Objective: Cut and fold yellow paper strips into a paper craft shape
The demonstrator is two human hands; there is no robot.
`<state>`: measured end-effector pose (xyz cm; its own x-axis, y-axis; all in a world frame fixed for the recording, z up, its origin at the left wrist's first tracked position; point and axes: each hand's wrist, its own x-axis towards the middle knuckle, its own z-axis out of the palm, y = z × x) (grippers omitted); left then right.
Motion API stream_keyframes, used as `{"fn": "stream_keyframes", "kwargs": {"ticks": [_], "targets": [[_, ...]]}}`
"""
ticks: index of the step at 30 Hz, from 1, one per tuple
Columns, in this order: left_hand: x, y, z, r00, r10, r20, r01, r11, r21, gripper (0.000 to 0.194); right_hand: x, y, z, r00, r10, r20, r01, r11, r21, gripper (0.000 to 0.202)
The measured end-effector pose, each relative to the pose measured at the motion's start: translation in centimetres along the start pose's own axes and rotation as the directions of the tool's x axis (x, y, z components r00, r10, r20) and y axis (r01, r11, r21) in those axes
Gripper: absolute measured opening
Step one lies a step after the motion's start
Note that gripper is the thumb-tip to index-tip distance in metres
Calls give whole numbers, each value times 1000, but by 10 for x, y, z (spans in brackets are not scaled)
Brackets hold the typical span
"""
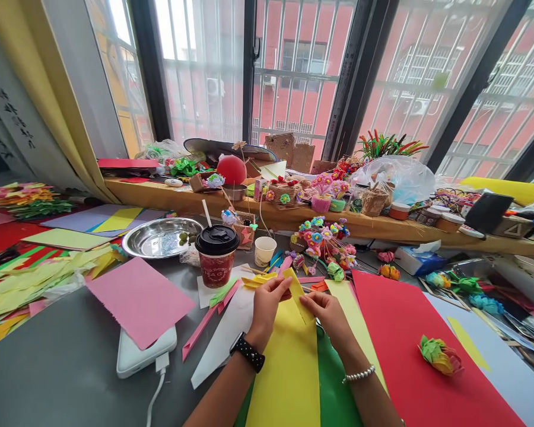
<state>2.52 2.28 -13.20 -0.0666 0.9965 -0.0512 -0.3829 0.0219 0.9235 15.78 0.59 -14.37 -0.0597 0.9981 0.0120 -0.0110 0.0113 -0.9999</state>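
Between my two hands is a narrow folded strip of yellow paper [299, 296], held up at a slant above the table. My left hand [269, 299] pinches its upper left side between thumb and fingers. Lower on the right edge, my right hand [327, 311] grips the same strip with thumb and forefinger. Below them lies a long yellow paper sheet [289, 373], on top of a green sheet [336, 379]. Several folded yellow pieces [258, 280] rest just beyond my left hand.
A lidded drink cup [216, 261] with a straw and a paper cup [265, 251] stand behind my hands. Pink paper [142, 302] covers part of a white power bank [146, 353] at left. Red paper [409, 332] bearing a folded paper flower [440, 356] lies right. Crafts crowd the windowsill [182, 196].
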Motion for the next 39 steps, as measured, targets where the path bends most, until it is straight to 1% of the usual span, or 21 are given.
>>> {"fn": "stream_keyframes", "kwargs": {"ticks": [3,5,7,10,14,18,20,23,25,27,31,33,37,39], "targets": [[0,-1,0,993,-60,99,59,998,22,24,0,0,0,1000,-16,-24,16,1000,0,30],[0,-2,1,987,-78,139,71,996,57,23,1,0,0,999,-29,-34,29,1000,-3,31],[0,-3,1,988,-70,138,59,995,78,24,2,1,0,998,-34,-43,34,999,5,31],[0,-2,1,994,-43,100,36,997,70,24,3,2,-1,997,-47,-55,50,998,39,29],[0,2,-1,994,-73,76,71,997,30,24,4,3,-4,995,-81,-54,84,995,52,27],[1,3,-2,991,-92,100,90,996,19,25,5,4,-6,995,-85,-53,87,995,45,27],[1,2,-2,988,-96,119,93,995,35,26,4,3,-5,992,-103,-77,105,994,18,27],[2,-1,-1,974,-138,177,124,988,86,28,3,2,-4,981,-136,-136,134,991,-22,27],[1,-2,0,969,-137,207,113,986,122,28,2,0,-4,978,-140,-153,136,990,-32,28],[0,-2,0,975,-95,201,67,987,145,27,1,-2,-3,984,-120,-131,118,993,-25,28],[1,-2,-1,992,-12,125,-9,986,164,26,2,-2,-2,998,-53,-36,52,998,-20,30],[2,-2,-1,993,-11,115,-8,988,157,26,2,-1,-2,999,-42,-14,42,999,-20,31],[3,-2,-2,990,-52,133,37,992,118,26,4,3,-1,998,-44,-47,45,999,3,32],[4,-2,-3,989,-63,133,47,992,120,27,5,3,-1,999,-32,-32,32,999,3,33]]}}
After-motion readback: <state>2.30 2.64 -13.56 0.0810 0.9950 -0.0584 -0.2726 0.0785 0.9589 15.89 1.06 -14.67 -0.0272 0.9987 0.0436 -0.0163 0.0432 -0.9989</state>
